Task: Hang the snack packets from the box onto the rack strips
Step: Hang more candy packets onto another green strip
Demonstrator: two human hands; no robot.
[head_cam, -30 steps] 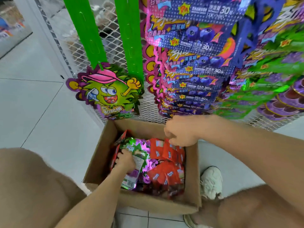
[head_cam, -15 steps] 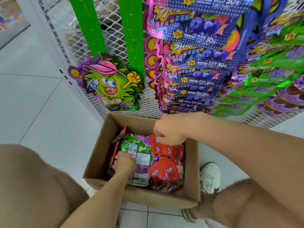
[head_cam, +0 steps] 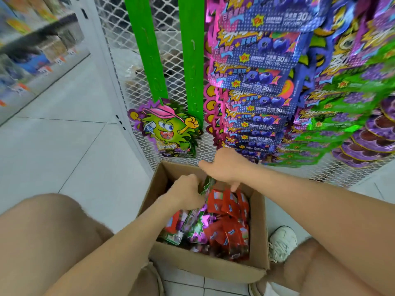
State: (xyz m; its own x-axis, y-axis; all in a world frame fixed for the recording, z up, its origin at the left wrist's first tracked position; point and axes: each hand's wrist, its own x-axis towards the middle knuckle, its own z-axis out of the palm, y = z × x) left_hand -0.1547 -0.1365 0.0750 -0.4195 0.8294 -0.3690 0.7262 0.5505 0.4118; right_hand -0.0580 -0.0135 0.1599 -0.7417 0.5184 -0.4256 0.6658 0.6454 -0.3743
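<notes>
A cardboard box [head_cam: 209,268] on the floor holds red packets [head_cam: 228,208] and green-and-purple snack packets [head_cam: 192,225]. Over its far part, my left hand [head_cam: 186,193] grips a green snack packet [head_cam: 207,185] lifted on edge. My right hand [head_cam: 224,167] meets that packet's top from the right, fingers curled around it. Two green rack strips [head_cam: 189,60] hang on the white mesh rack [head_cam: 119,60]. One green monster-shaped packet [head_cam: 166,129] hangs at the bottom of the left strip [head_cam: 147,50].
Blue packets [head_cam: 263,82] and green-purple packets [head_cam: 346,116] fill the strips to the right. My knees flank the box, and a white shoe [head_cam: 282,242] rests beside it. Store shelves [head_cam: 32,50] stand far left across the tiled floor.
My left hand has risen from the box's near left to its far part with a green packet. My right hand has shifted onto that packet's top. The view has tilted up.
</notes>
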